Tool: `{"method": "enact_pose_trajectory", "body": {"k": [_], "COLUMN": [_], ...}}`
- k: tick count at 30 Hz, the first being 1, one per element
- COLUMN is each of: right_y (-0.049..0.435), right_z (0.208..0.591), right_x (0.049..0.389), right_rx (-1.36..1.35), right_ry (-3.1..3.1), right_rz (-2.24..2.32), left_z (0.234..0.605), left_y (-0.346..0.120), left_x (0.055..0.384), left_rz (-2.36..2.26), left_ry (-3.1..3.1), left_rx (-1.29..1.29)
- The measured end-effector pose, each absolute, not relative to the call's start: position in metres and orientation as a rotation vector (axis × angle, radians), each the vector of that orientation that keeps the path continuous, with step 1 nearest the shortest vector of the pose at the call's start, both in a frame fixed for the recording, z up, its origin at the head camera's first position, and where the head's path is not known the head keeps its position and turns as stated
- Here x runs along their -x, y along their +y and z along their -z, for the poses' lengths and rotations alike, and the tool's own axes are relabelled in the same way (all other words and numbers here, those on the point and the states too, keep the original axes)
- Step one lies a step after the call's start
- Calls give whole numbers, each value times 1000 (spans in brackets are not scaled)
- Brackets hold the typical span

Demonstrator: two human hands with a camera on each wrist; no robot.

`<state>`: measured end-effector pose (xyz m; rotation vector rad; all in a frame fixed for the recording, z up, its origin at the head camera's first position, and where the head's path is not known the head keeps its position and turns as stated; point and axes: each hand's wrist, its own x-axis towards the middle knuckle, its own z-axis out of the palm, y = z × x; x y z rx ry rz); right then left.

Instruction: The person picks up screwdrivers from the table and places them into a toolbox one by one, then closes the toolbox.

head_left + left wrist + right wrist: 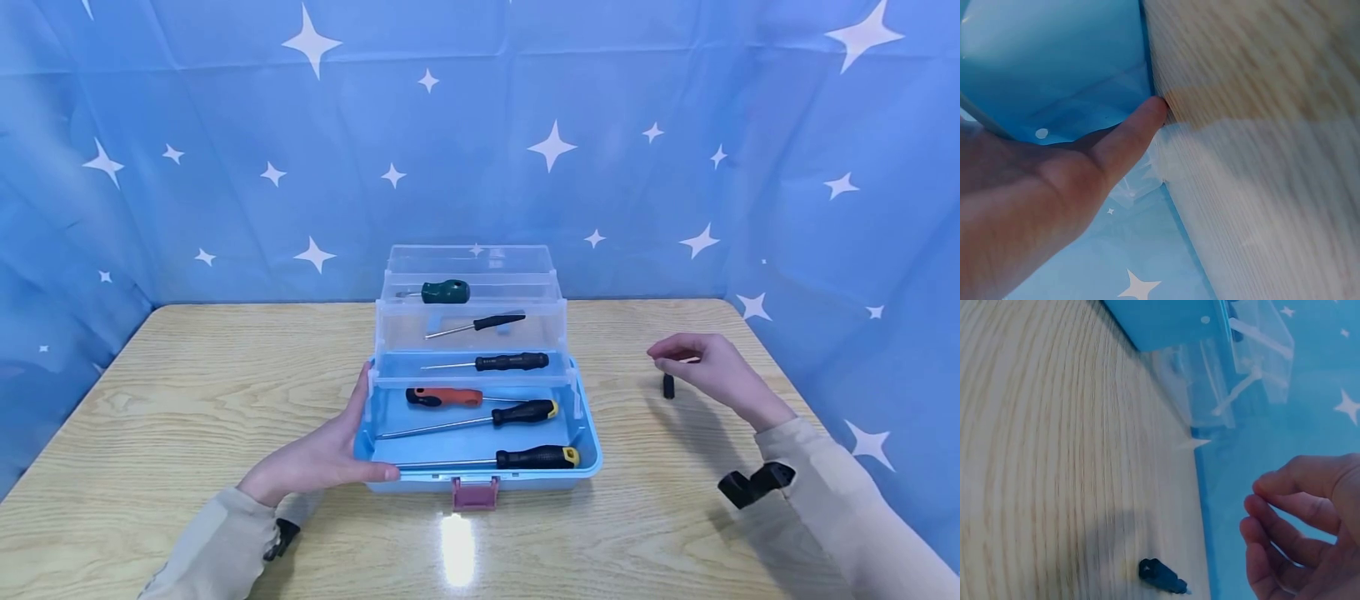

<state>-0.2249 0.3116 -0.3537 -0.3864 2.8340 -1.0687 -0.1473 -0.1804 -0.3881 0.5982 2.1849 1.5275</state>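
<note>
A light-blue toolbox [591, 442] stands with its clear tiered trays raised. My left hand [322, 454] rests against its left front corner, the thumb along the front edge and the fingers on the side. In the left wrist view, a straight finger [1129, 137] of that hand lies against the blue wall. My right hand [712, 371] hovers right of the box, fingers loosely bent and holding nothing. Below it a short black screwdriver [1161, 575] lies on the table, partly hidden by the hand in the head view.
The box bottom holds an orange-and-black screwdriver [446, 397] and two black-and-yellow ones, the nearer [536, 457] along the front wall. A green stubby screwdriver [446, 292] and two thin black ones, one in the middle [498, 321], lie in the tiers. A starred blue curtain [480, 108] backs the wooden table [187, 383].
</note>
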Motion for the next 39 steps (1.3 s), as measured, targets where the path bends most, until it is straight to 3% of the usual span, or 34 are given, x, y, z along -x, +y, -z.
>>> {"method": "enact_pose_trajectory", "body": {"k": [39], "right_y": [331], "right_z": [401], "right_x": [228], "right_rx": [62], "right_ry": [2890], "right_rz": [935], "left_z": [388], "left_y": [-182], "left_x": [147], "left_rz": [-1505], "left_ry": [2198], "left_rx": [-576]}}
